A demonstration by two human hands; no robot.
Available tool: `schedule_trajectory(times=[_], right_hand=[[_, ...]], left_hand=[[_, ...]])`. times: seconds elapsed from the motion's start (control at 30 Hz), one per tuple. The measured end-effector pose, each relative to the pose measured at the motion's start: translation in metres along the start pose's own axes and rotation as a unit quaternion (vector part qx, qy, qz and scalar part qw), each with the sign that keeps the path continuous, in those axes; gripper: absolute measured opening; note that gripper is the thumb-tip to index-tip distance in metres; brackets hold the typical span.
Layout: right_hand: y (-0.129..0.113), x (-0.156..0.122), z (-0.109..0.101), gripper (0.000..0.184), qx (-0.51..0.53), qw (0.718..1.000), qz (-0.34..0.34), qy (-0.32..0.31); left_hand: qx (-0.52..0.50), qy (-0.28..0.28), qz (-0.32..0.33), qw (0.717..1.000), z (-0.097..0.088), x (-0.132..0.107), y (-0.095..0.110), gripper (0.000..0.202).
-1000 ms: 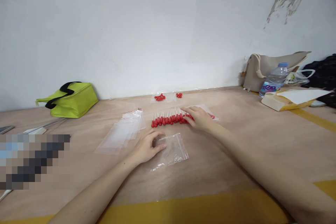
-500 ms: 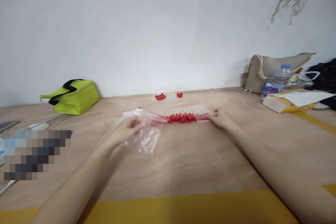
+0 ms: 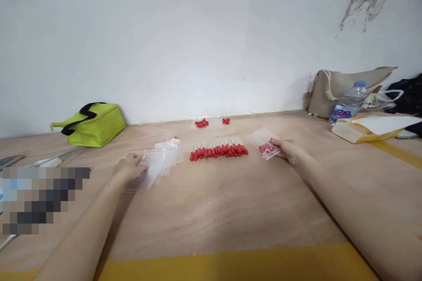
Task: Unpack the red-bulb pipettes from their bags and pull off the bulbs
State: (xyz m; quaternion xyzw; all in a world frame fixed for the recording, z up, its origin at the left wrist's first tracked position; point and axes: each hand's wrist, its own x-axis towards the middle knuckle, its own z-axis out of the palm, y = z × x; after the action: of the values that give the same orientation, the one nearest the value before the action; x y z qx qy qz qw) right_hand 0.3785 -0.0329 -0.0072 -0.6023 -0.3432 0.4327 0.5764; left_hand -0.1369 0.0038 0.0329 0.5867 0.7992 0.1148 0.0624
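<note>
Our right hand has its fingers pinched around one small bag, with red-tipped sticks inside, too overlapped to count. Our left hand, fingers half curled, is at the left edge of a fan of clear bags; we cannot tell whether it grips one. Between our hands, a loose row of sticks, too crowded to count, lies on the desk. Farther out are two red clusters, one green bag and one bottle.
</note>
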Motion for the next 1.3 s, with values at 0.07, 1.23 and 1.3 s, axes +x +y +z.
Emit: schedule_trajectory(times=[0.07,1.23,1.3], right_hand=[[-0.005,-0.003,-0.005,0.008,0.037,0.998,-0.020,0.042],[-0.013,-0.121,0.065,0.021,-0.368,0.780,-0.387,-0.326],[-0.014,-0.124,0.067,0.018,-0.349,0.753,-0.422,-0.364]], left_hand=[[0.029,0.003,-0.006,1.000,0.000,0.002,0.001,0.062],[-0.070,-0.111,0.646,0.752,0.030,-0.185,0.133,0.042],[-0.075,-0.125,0.676,0.722,0.030,-0.169,0.131,0.039]])
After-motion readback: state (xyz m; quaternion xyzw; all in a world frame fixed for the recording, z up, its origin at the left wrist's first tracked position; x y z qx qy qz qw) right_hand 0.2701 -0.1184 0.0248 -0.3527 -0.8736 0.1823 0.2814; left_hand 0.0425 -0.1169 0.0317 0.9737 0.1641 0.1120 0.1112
